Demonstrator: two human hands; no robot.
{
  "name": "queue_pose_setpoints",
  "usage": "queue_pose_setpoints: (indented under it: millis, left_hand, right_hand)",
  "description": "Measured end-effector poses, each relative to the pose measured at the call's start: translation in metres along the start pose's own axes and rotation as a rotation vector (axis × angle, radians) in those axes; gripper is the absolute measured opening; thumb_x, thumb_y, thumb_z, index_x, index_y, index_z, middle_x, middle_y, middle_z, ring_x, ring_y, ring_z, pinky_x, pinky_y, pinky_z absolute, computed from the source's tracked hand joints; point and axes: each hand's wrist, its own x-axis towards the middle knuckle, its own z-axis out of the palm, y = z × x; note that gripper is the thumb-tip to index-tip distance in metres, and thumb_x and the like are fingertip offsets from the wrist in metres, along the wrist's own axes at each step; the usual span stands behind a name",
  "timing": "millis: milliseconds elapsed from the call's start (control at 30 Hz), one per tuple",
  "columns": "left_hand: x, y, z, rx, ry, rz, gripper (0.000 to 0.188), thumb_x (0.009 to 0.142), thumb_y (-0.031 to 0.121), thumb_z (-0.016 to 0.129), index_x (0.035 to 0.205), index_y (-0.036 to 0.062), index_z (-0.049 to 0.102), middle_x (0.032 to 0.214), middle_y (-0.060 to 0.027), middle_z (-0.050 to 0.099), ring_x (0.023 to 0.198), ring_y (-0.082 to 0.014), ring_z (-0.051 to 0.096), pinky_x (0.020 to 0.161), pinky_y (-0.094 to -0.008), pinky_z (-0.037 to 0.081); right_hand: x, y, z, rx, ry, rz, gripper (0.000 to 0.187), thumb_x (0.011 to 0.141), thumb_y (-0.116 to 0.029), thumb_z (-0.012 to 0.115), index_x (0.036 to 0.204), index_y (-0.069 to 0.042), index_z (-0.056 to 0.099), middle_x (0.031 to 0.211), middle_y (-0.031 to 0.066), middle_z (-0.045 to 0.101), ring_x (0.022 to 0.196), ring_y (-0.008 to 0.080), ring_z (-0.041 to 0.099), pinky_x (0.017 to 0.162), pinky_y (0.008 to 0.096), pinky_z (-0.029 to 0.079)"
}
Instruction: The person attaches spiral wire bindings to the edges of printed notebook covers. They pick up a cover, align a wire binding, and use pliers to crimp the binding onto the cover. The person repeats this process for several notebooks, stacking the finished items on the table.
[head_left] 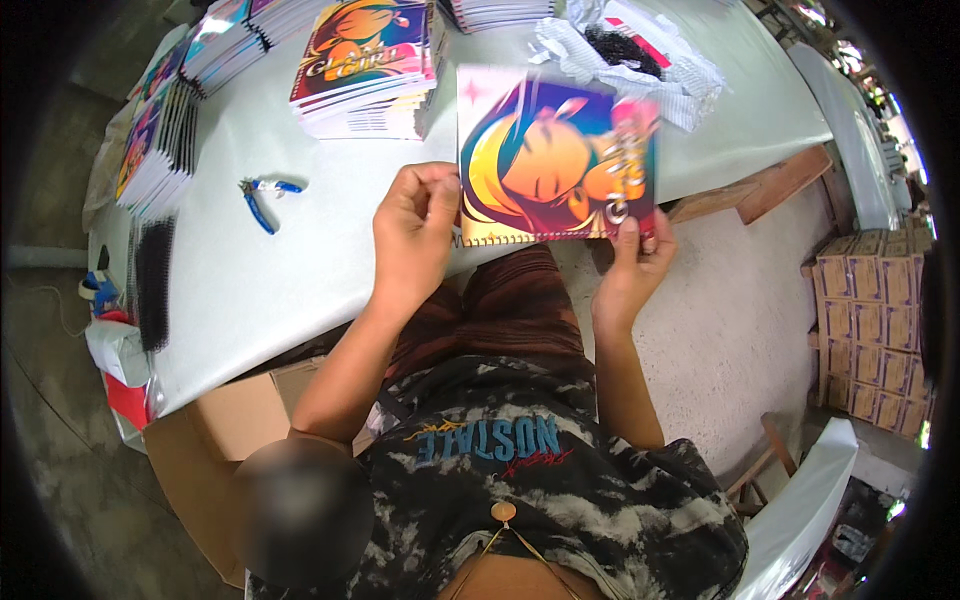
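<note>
Over the table's near edge I hold up a spiral notebook point(545, 165) with a bright cover of a stylised face in orange, yellow and purple. Its wire coil runs along the lower edge, and one wire end sticks out at the lower left corner. My right hand point(632, 262) grips the lower right corner, thumb on the cover and fingers behind. At the left edge my left hand point(412, 232) is closed, thumb and forefinger pinched against the notebook's side. Blue-handled pliers point(268, 200) lie on the table to the left, handles apart.
A notebook stack point(365, 75) stands at the far side of the white table point(330, 220); more stacks point(160, 150) line the left. Black wire coils point(155, 285) lie at the left edge. Crumpled wrapping point(690, 85) lies far right. Below are an open carton point(240, 415) and stacked boxes point(870, 320).
</note>
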Motion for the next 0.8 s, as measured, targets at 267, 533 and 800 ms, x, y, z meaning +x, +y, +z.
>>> queue_pose_setpoints:
  millis: [267, 533, 800]
  left_hand:
    - [-0.023, -0.026, 0.022, 1.068, -0.102, 0.373, 0.071, 0.075, 0.021, 0.07, 0.134, 0.0062, 0.034, 0.122, -0.0207, 0.047, 0.113, -0.0333, 0.044, 0.096, -0.0434, 0.031]
    - [0.071, -0.034, 0.016, 0.917, -0.14, 0.405, 0.038, 0.074, 0.016, 0.069, 0.108, 0.0043, 0.059, 0.107, -0.0126, 0.06, 0.101, -0.0307, 0.054, 0.089, -0.0386, 0.04]
    - [0.088, 0.05, -0.051, 1.461, 0.315, 0.808, 0.042, 0.075, 0.01, 0.06, 0.117, 0.012, 0.055, 0.119, -0.0061, 0.057, 0.111, -0.0251, 0.052, 0.099, -0.0432, 0.032]
  right_hand:
    - [-0.005, 0.026, -0.024, -0.261, -0.22, -0.049, 0.055, 0.078, -0.006, 0.067, 0.128, 0.002, 0.044, 0.118, 0.013, 0.052, 0.104, 0.0197, 0.051, 0.085, 0.0307, 0.044]
    - [0.025, 0.015, 0.014, -0.568, -0.068, -0.161, 0.052, 0.07, -0.008, 0.074, 0.117, 0.003, 0.053, 0.092, 0.0114, 0.051, 0.079, 0.021, 0.051, 0.071, 0.0318, 0.044]
    - [0.028, -0.014, 0.011, -0.665, -0.132, -0.423, 0.055, 0.072, -0.006, 0.07, 0.123, 0.0, 0.048, 0.117, 0.0179, 0.046, 0.11, 0.0324, 0.044, 0.092, 0.0389, 0.037]
